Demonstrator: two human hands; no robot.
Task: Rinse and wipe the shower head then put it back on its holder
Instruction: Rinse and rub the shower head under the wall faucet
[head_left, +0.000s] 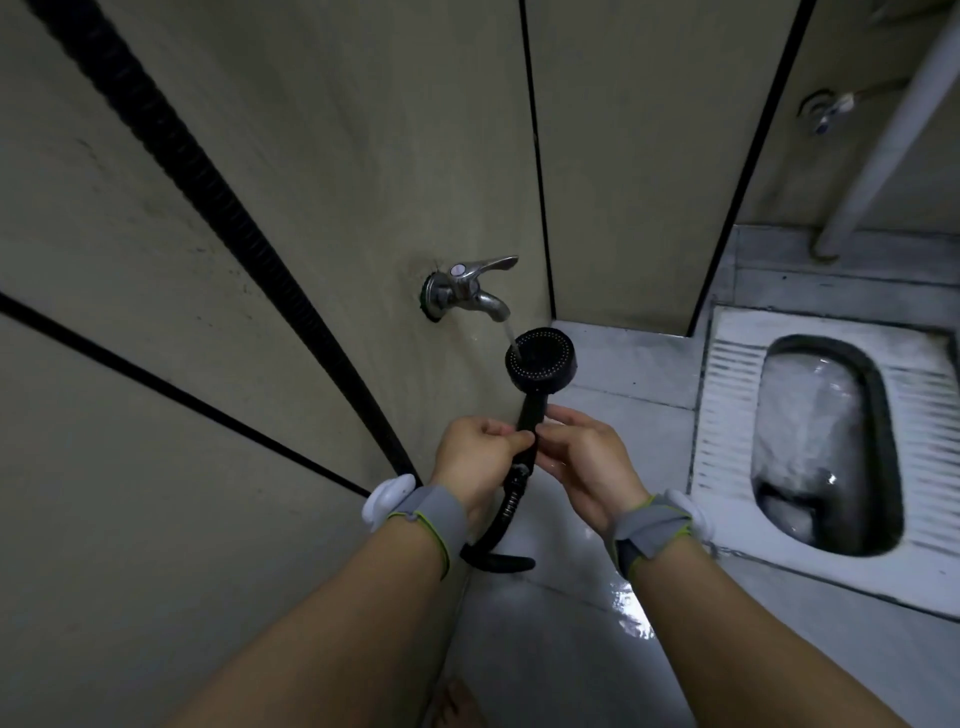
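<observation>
Round black perforated shower head (540, 361) under chrome tap (470, 288) stream, left hand (478, 457) and right hand (582, 462) gripping its handle

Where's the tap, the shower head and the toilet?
tap (470, 288): head view, on its metal body.
shower head (540, 358): head view, on its round face.
toilet (727, 415): head view, on its ridged left rim.

Both forearms are bare, no sleeves at all, and each wrist has the same kit strapped on: a grey fabric band (434, 512) on the left and a matching band (652, 527) on the right, both edged with thin yellow-green piping. Each one carries a rounded white plastic pod on the outer side, left pod (387, 501) and right pod (693, 514), plus the right band has a dark patch underneath. A bare foot (457, 706) shows below.
</observation>
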